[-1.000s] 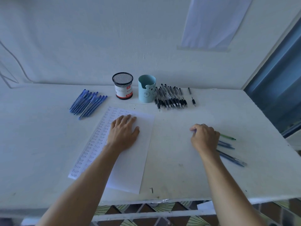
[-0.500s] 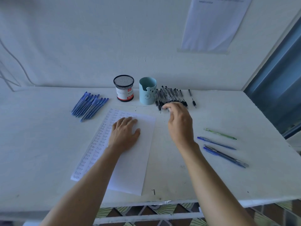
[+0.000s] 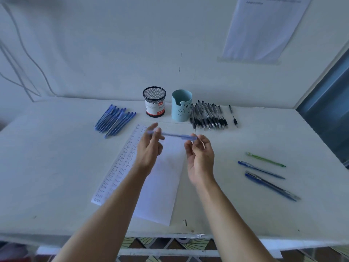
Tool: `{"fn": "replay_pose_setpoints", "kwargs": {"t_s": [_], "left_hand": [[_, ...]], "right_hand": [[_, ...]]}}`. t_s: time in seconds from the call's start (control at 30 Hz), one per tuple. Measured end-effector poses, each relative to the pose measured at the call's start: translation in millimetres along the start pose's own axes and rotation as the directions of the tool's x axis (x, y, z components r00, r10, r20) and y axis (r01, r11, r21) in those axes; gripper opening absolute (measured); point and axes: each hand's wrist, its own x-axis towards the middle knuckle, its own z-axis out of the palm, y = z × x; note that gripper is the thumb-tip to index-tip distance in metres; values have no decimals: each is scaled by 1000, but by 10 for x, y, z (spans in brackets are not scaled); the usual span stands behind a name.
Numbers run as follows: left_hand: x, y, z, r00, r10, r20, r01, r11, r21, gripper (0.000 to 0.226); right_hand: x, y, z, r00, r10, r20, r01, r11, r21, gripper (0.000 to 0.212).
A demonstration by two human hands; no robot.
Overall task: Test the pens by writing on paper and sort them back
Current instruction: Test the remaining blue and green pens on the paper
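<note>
Pinching the thicker end of a blue pen [image 3: 175,136], the thumb and forefinger of our right hand [image 3: 200,159] are curled onto it, the remaining fingers loosely bent behind; the fingers of our left hand [image 3: 150,148] meet the pen's other end, but motion blur smears them and we cannot tell whether they grip it or merely touch it; between the two hands the pen lies crosswise in the air, raised above the far half of the sheet of paper [image 3: 162,186]; that sheet rests flat on the white table [image 3: 47,167], its left side filled with columns of small handwritten words, its right side blank; beyond the paper's far left corner lies a bundle of blue pens [image 3: 115,121]; straight beyond its far edge stand a black mesh cup [image 3: 154,103] and, just right of that, a teal cup [image 3: 181,107]; touching the teal cup's right side is a row of black pens [image 3: 207,116], with a loose black pen [image 3: 233,116] a little further right; well to the right of the paper lie a green pen [image 3: 265,159], a slim blue pen [image 3: 260,170] and a thicker blue pen [image 3: 272,186], each apart from the others; on the wall far beyond the paper hangs a taped notice [image 3: 264,29].
</note>
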Motion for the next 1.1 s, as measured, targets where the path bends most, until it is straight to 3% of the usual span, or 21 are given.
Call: {"fn": "replay_pose_setpoints", "kwargs": {"t_s": [0.1,0.17,0.23,0.3,0.37,0.53,0.67,0.9,1.1], "left_hand": [[25,79,19,991,-107,83,132,905,-405,24],[29,152,-1,984,-119,129,170,833,-527,17],[44,183,-17,982,-117,147,178,825,-537,14],[43,196,-20,985,-81,150,143,872,-468,14],[45,199,-24,984,-51,169,121,894,-431,13],[48,154,-70,970,-43,239,87,980,-176,12],[63,143,-51,984,-6,178,18,997,-69,6],[92,86,99,994,-106,10,107,990,-87,21],[120,21,187,959,-280,-49,260,935,-242,22]], "right_hand": [[15,34,-36,998,58,5,-57,996,-61,23],[43,29,-76,994,95,51,-85,982,-170,22],[58,-2,-103,986,110,122,-56,923,-380,21],[74,-23,-117,973,71,218,100,724,-683,19],[103,-22,-121,955,46,292,219,551,-805,18],[176,-66,-109,937,56,346,298,392,-870,15],[174,-96,-105,917,8,400,383,267,-884,11],[222,14,-94,832,-170,528,546,79,-834,11],[261,114,-147,769,-192,610,609,-70,-790,11]]}}
